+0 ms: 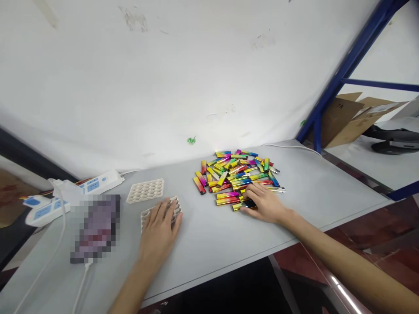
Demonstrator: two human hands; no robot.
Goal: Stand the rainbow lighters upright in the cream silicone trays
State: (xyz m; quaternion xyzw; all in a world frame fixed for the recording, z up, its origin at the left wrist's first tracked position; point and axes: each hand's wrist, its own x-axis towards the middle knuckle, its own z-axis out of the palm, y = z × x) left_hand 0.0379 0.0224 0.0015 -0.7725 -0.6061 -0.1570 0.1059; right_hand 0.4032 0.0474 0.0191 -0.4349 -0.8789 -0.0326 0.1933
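Centre-right: right hand curls over glossy multicoloured oblong pieces, apparently selecting; grip unclear. Lower left: left hand, fingers extended, touches off-white honeycomb tray. Lifting requires a secure pinch.

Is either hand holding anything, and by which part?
Left hand lies over the near tray, no grip visible. Right hand touches coloured pieces; whether it grips one can't be told.

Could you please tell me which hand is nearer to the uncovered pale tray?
The left. The left hand rests on the other tray, just in front of the uncovered tray; the right hand is farther right, at the colourful pile.
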